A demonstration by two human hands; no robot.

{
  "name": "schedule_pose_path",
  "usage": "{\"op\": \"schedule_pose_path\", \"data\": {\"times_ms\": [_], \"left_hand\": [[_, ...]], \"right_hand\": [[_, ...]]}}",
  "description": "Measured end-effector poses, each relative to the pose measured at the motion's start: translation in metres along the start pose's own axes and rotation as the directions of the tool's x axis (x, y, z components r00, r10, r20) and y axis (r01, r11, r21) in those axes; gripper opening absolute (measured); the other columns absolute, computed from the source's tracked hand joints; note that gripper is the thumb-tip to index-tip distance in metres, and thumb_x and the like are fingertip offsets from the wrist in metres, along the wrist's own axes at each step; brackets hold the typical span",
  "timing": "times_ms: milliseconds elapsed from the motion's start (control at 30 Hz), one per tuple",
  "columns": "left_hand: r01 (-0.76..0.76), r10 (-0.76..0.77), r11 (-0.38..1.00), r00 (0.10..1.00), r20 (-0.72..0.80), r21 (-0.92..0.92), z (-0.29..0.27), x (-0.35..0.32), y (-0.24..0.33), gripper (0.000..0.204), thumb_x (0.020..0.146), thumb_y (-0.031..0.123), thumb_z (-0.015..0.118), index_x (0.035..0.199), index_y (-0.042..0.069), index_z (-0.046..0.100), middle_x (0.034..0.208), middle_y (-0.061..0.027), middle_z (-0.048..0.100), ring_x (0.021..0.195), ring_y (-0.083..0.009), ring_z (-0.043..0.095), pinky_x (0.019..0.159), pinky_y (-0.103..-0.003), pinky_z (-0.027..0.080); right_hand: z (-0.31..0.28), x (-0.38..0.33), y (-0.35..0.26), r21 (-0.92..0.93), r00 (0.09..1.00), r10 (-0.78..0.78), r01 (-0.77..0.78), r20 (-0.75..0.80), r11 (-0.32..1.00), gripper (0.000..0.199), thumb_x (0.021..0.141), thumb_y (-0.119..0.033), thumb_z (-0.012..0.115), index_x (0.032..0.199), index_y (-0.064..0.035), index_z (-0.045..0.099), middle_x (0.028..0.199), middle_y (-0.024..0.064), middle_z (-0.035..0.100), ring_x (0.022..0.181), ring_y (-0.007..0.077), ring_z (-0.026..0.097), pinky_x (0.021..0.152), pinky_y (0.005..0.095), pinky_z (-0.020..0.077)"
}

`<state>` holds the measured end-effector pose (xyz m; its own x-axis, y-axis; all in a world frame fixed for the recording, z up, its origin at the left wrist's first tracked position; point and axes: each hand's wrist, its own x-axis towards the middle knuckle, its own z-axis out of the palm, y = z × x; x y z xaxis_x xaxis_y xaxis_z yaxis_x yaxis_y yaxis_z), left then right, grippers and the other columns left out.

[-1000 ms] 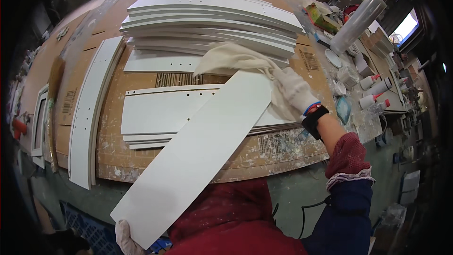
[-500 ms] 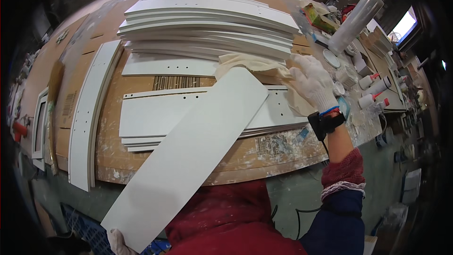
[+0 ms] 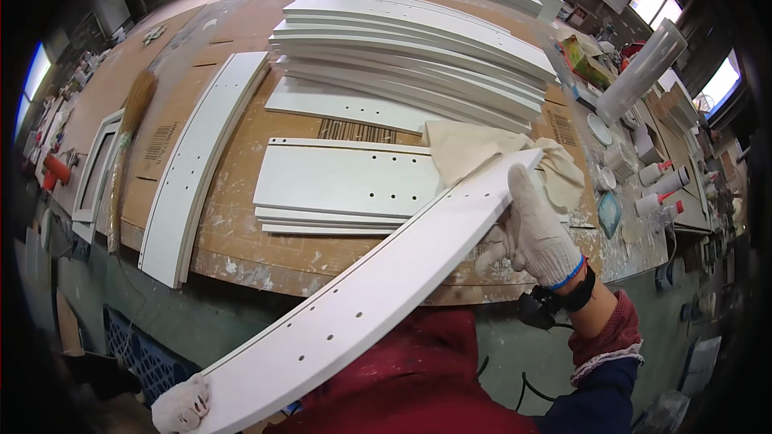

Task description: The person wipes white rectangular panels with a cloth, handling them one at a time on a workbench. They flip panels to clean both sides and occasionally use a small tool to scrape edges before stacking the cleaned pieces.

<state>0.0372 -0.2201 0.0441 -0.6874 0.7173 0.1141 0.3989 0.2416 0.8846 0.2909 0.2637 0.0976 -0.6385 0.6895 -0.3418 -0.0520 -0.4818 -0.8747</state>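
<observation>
A long white board (image 3: 354, 305) with a row of small holes slants up from the lower left, its far end raised over the table's front. Around its near end, my left hand (image 3: 182, 406) in a white knit glove is closed. My right hand (image 3: 543, 233), gloved too, grips the far end by its right edge, one digit laid along the board and others partly below it. Behind that end a beige cloth (image 3: 458, 149) lies crumpled. A low stack of drilled white boards (image 3: 338, 177) sits under the held board, partly covered by it.
Farther back rises a tall pile of white boards (image 3: 410, 52). More boards (image 3: 197, 161) lie lengthwise at left, beside a straw brush (image 3: 133, 128) and a small frame (image 3: 98, 169). Glue bottles (image 3: 653, 173) and a plastic roll (image 3: 643, 68) stand right. Cardboard (image 3: 241, 233) covers the table.
The board has been turned over from its plain face to a drilled face. My right hand has come off the cloth and taken the board's far end. The view has shifted left.
</observation>
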Motion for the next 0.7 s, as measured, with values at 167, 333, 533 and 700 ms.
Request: {"op": "schedule_pose_path", "data": {"times_ms": [167, 333, 533, 700], "left_hand": [[-0.122, 0.084, 0.987, 0.946, -0.314, -0.104, 0.038, 0.014, 0.012, 0.055, 0.096, 0.025, 0.048, 0.140, -0.004, 0.034, 0.137, -0.0235, 0.044, 0.124, -0.0335, 0.048, 0.105, -0.045, 0.042], [-0.438, 0.023, 0.817, 0.675, -0.738, -0.375, 0.069, 0.051, 0.019, 0.061, 0.097, 0.029, 0.043, 0.146, -0.003, 0.026, 0.147, -0.0249, 0.035, 0.133, -0.0350, 0.040, 0.110, -0.046, 0.036], [-0.287, -0.103, -0.048, 0.954, -0.281, -0.957, 0.046, 0.054, -0.025, 0.059, 0.099, 0.042, 0.046, 0.135, -0.004, 0.042, 0.127, -0.0205, 0.056, 0.111, -0.0308, 0.060, 0.100, -0.046, 0.045], [-0.033, -0.395, 0.780, 0.749, -0.532, -0.625, 0.052, -0.017, -0.098, 0.040, 0.097, 0.031, 0.051, 0.124, 0.001, 0.052, 0.109, -0.0180, 0.065, 0.097, -0.0274, 0.066, 0.077, -0.039, 0.057]], "right_hand": [[-0.013, 0.012, 0.045, 0.304, 0.989, 0.014, 0.032, -0.146, 0.952, 0.039, 0.098, -0.027, 0.053, 0.121, 0.0029, 0.047, 0.110, 0.0176, 0.063, 0.092, 0.0272, 0.069, 0.072, 0.0358, 0.0626], [0.004, 0.012, 0.079, 0.480, 0.998, -0.052, 0.028, 0.036, 0.877, 0.036, 0.097, -0.015, 0.052, 0.126, 0.0052, 0.046, 0.121, 0.0180, 0.060, 0.111, 0.0301, 0.062, 0.095, 0.0444, 0.0532], [0.048, 0.013, 0.089, 0.343, 0.969, -0.247, 0.232, 0.000, 0.910, 0.036, 0.099, -0.022, 0.051, 0.127, 0.0001, 0.050, 0.121, 0.0139, 0.061, 0.108, 0.0260, 0.063, 0.087, 0.0368, 0.0571], [0.077, 0.057, 0.079, 0.383, 0.977, -0.092, 0.011, 0.192, 0.923, 0.033, 0.099, -0.020, 0.053, 0.125, -0.0004, 0.051, 0.119, 0.0136, 0.061, 0.108, 0.0263, 0.063, 0.087, 0.0394, 0.0576]]}}
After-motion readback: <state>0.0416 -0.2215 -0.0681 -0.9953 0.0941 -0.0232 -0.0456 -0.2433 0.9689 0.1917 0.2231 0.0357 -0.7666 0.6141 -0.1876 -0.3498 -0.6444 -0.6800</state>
